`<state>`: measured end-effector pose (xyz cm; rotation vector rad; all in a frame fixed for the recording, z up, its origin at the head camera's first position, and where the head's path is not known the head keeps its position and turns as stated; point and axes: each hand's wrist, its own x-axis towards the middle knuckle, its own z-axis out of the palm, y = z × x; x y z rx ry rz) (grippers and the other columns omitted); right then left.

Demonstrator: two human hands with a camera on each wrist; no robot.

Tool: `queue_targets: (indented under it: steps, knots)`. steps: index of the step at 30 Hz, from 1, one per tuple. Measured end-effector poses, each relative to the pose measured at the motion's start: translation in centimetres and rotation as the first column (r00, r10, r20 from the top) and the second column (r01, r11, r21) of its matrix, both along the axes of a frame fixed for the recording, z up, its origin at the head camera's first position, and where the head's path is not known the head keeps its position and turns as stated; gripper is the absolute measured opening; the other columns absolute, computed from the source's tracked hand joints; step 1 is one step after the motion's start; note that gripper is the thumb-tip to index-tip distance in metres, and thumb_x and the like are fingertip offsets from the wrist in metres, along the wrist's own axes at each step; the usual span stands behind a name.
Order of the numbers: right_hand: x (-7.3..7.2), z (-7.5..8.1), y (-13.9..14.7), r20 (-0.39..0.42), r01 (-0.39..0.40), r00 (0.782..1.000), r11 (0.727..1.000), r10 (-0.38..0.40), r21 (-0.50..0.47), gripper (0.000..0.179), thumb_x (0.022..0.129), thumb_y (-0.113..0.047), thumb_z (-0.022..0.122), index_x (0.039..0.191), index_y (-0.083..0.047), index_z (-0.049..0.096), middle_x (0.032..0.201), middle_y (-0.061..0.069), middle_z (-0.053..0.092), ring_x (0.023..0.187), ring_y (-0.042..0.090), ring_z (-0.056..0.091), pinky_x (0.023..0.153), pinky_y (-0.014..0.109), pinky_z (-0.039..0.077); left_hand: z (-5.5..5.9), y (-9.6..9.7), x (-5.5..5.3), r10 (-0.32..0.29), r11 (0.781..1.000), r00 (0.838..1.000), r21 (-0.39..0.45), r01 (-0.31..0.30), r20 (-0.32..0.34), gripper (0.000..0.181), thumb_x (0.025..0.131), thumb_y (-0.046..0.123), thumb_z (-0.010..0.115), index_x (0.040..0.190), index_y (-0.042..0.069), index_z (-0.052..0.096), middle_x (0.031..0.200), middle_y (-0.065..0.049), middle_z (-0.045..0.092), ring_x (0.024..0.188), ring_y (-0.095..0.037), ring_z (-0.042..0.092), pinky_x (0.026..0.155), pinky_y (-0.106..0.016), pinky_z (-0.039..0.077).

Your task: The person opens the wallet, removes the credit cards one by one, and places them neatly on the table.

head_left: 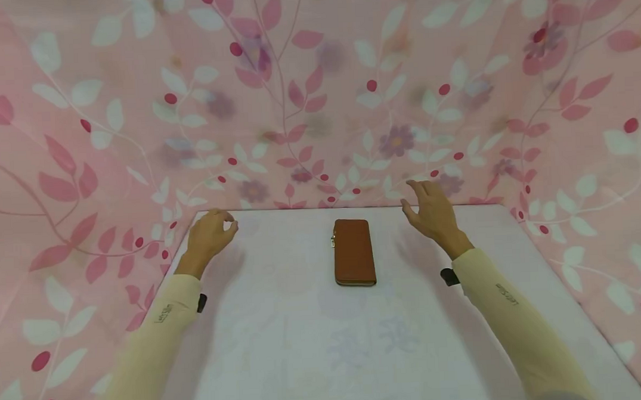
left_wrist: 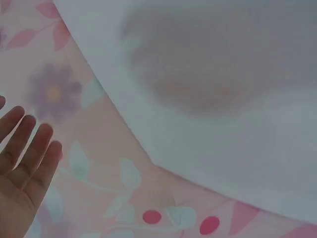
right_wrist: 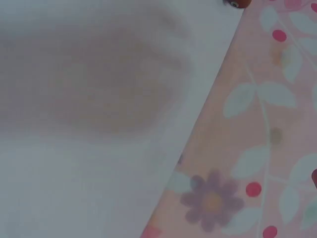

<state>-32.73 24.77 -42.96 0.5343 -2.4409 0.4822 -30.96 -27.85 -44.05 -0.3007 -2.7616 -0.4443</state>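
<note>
A brown long wallet (head_left: 354, 252) lies on the white table, its long side running away from me. A small metal zipper pull (head_left: 333, 240) sticks out from its left edge. Well to the left of the wallet, my left hand (head_left: 208, 235) hovers over the table with its fingers loosely bent and nothing in them. The left wrist view shows the same hand's spread fingers (left_wrist: 34, 158). My right hand (head_left: 434, 214) is raised to the right of the wallet, apart from it, fingers relaxed and holding nothing. In the right wrist view, only the hand's blurred shadow falls on the table.
The white table (head_left: 272, 333) ends at a back edge against pink cloth (head_left: 327, 104) printed with leaves and flowers. More of this cloth hangs on the left and right sides. A dark strap piece (head_left: 450, 276) shows under the right sleeve.
</note>
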Motion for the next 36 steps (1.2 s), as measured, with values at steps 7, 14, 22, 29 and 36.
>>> queue_targets:
  steps: [7, 14, 22, 29, 36]
  knots:
    - [-1.6, -2.1, -4.7, 0.235, -0.073, 0.968, 0.995, 0.087, -0.067, 0.048, 0.093, -0.025, 0.063, 0.134, -0.004, 0.051, 0.12, 0.016, 0.057, 0.113, 0.035, 0.052, 0.088, 0.051, 0.049, -2.1, 6.2, -0.7, -0.051, 0.997, 0.965, 0.069, 0.034, 0.258, 0.034, 0.097, 0.038, 0.055, 0.105, 0.01, 0.072, 0.098, -0.007, 0.071, 0.086, -0.026, 0.067, 0.071, -0.045, 0.053]
    - [-3.2, -3.7, -7.4, 0.508, -0.116, 0.856, 0.993, 0.101, -0.003, 0.061, 0.096, -0.039, 0.057, 0.146, -0.008, 0.041, 0.143, 0.016, 0.045, 0.135, 0.036, 0.036, 0.109, 0.053, 0.031, -3.8, 13.4, -0.8, -0.137, 0.989, 0.868, 0.112, 0.095, 0.478, 0.043, 0.099, 0.045, 0.052, 0.11, 0.008, 0.07, 0.088, -0.004, 0.071, 0.074, -0.018, 0.065, 0.071, -0.038, 0.052]
    - [-4.3, -5.6, -8.8, 0.651, -0.201, 0.75, 0.978, 0.12, 0.05, 0.073, 0.094, -0.05, 0.058, 0.149, -0.006, 0.037, 0.15, 0.017, 0.039, 0.14, 0.035, 0.031, 0.112, 0.052, 0.025, -6.4, 18.4, 0.8, -0.241, 0.966, 0.714, 0.234, 0.111, 0.657, 0.047, 0.097, 0.053, 0.051, 0.094, 0.01, 0.07, 0.075, -0.002, 0.067, 0.061, -0.018, 0.062, 0.057, -0.029, 0.051]
    - [-4.4, -6.4, -9.2, 0.692, -0.207, 0.713, 0.977, 0.114, 0.053, 0.071, 0.093, -0.044, 0.062, 0.145, 0.0, 0.042, 0.144, 0.021, 0.045, 0.135, 0.036, 0.038, 0.111, 0.05, 0.029, -7.8, 20.4, 1.1, -0.38, 0.909, 0.691, 0.387, 0.156, 0.615, 0.037, 0.092, 0.045, 0.065, 0.092, 0.008, 0.069, 0.071, -0.002, 0.067, 0.06, -0.016, 0.065, 0.057, -0.028, 0.053]
    - [-4.5, -7.1, -9.7, 0.695, -0.162, 0.709, 0.987, 0.118, -0.002, 0.071, 0.09, -0.039, 0.068, 0.143, 0.001, 0.044, 0.143, 0.022, 0.045, 0.135, 0.037, 0.038, 0.11, 0.05, 0.03, -8.3, 20.6, 1.8, -0.403, 0.847, 0.682, 0.532, 0.024, 0.61, 0.034, 0.087, 0.032, 0.075, 0.098, 0.001, 0.065, 0.077, -0.006, 0.068, 0.063, -0.019, 0.068, 0.059, -0.031, 0.056]
